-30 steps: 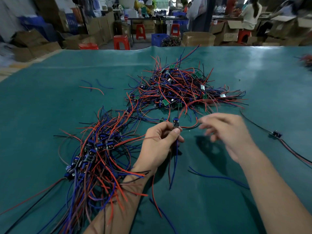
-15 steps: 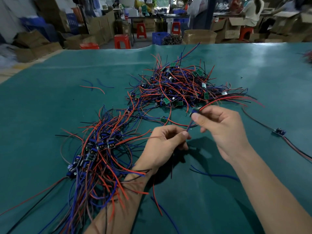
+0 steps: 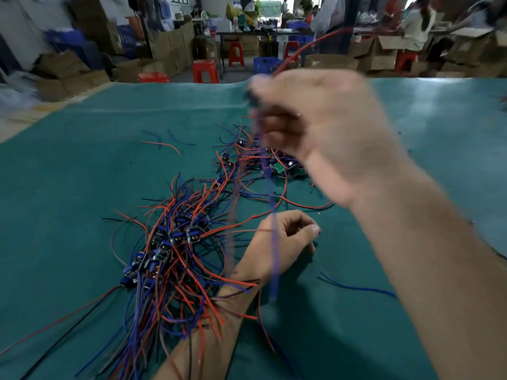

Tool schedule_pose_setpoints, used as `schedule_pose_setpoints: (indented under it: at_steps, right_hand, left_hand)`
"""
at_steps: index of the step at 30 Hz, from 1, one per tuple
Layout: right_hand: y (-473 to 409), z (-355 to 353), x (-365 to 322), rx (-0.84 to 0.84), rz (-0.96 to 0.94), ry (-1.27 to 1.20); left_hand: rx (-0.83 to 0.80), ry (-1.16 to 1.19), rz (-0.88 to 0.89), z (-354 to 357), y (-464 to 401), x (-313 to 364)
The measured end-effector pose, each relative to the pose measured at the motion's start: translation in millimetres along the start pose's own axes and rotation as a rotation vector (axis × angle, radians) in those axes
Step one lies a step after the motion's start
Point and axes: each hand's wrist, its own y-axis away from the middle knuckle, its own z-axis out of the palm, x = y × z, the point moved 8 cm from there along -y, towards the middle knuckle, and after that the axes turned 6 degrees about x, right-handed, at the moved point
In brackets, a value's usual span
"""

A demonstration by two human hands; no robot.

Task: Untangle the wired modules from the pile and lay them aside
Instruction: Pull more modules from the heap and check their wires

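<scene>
My right hand is raised high over the green table, blurred by motion, and pinches a wired module whose red wire streams up and whose blue wire hangs down. My left hand rests low on the table with loosely curled fingers; the blue wire passes in front of it and I see nothing held in it. A tangled pile of modules lies behind, partly hidden by my right hand. A laid-aside bundle of modules with red, blue and black wires sits along my left forearm.
Loose red and blue wire offcuts lie at the far left of the table, and a blue wire lies to the right of my left hand. Beyond the table edge stand cardboard boxes, red stools and people at work.
My right hand has risen sharply from table level with the module, pulling its wires up out of the pile. My left hand has let go of the wire and stayed low.
</scene>
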Motion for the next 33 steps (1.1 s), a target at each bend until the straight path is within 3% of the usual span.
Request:
schedule_pose_setpoints:
  at_steps: [5,7,10,13,17,20,23,26,33]
  right_hand:
    - [-27,31,77,-0.227,0.148,0.758]
    - [-42,5,97,-0.200,0.098,1.065]
    - [-47,-31,139,-0.216,0.217,1.329]
    - [-41,-50,165,-0.230,0.262,1.429]
    - [-43,-62,164,-0.195,0.217,1.311]
    - [-43,-91,139,0.003,0.188,1.132]
    - [-27,-135,109,0.276,0.218,0.684]
    - [5,-165,98,0.443,0.228,0.302]
    - [51,-151,142,0.468,0.396,-0.029]
  left_hand:
    - [-0.003,-0.002,-0.004,-1,-1,-1]
    - [-0.010,0.002,-0.011,-1,-1,-1]
    - [-0.017,-0.005,0.006,-1,-1,-1]
    - [-0.027,-0.047,0.008,-1,-2,-3]
    - [-0.008,-0.072,-0.007,-3,-3,-6]
    - [0.019,-0.020,-0.007,-4,-4,-6]
    - [0.056,0.022,-0.015,-6,-4,-5]
    - [0.101,0.077,-0.034,-8,-4,-6]
    - [0.150,0.020,0.005,-12,1,-3]
